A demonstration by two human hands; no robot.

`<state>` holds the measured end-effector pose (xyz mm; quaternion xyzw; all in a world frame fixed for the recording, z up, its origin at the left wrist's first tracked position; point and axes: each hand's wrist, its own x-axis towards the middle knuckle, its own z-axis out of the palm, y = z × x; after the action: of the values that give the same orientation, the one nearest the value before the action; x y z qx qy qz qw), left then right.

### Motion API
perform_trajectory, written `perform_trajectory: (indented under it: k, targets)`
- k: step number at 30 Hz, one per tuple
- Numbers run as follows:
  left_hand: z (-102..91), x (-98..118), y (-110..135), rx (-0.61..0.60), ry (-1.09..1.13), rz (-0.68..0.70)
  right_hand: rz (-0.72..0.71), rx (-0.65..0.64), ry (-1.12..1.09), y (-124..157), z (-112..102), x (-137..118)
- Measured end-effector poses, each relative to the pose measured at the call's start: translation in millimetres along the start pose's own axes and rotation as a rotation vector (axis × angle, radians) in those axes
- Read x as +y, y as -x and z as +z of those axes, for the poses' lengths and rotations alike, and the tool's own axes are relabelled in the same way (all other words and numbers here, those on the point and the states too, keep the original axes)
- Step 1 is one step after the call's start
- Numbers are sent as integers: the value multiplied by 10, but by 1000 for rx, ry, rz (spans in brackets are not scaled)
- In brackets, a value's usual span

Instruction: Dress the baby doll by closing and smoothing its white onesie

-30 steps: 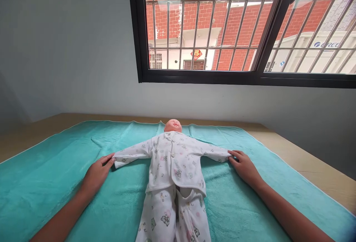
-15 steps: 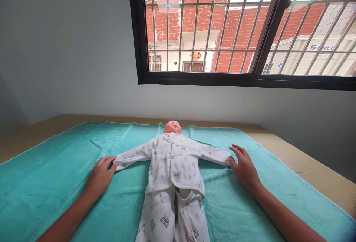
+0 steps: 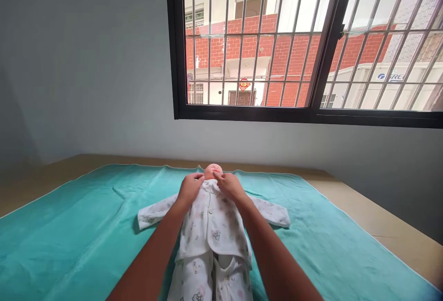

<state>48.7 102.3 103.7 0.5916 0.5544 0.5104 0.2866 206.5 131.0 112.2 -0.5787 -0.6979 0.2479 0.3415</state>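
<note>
A baby doll (image 3: pixel 211 170) lies on its back, face up, in a white long-sleeved baby shirt (image 3: pixel 199 227) with a small animal print and buttons down the front. White printed trousers (image 3: pixel 195 278) cover its legs. My left hand (image 3: pixel 190 188) is at the collar on the left side of the neck, fingers pinched together on the cloth. On the other side, my right hand (image 3: pixel 231 185) has thumb and fingers closed at the collar just below the chin. Both sleeves stretch out sideways, and my forearms cross over parts of the shirt.
Under the doll, a turquoise blanket (image 3: pixel 86 227) spreads over a wooden surface (image 3: pixel 391 231), whose edges show at the back and right. Behind stand a grey wall (image 3: pixel 86 61) and a barred window with a black frame (image 3: pixel 242 113).
Both hands have left the sleeve cuffs and moved inward and up to the collar, where their fingers have closed. The view has tilted slightly upward.
</note>
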Motion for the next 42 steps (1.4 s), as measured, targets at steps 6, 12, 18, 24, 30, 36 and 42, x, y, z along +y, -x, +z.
perform_trajectory:
  k: [6, 12, 18, 24, 30, 36, 42]
  targets:
    - [118, -101, -57, -79, 76, -19, 2, -6, 33, -108, 88, 55]
    - [91, -53, -61, -62, 155, -105, 15, -79, -230, -172, 41, 167]
    - [132, 22, -69, -23, 228, -127, 29, -68, -455, -140, 112, 137]
    - [123, -10, -64, -36, 343, -179, 68, -71, -545, -83, 112, 77]
    - [104, -21, -62, -60, 430, -206, 76, -113, -603, -55, 89, 43]
    - [99, -54, -75, -75, 461, -229, 79, -138, -615, -91, 113, 126]
    - [122, -29, -56, -48, 409, -193, 82, -180, -672, -96, 93, 146]
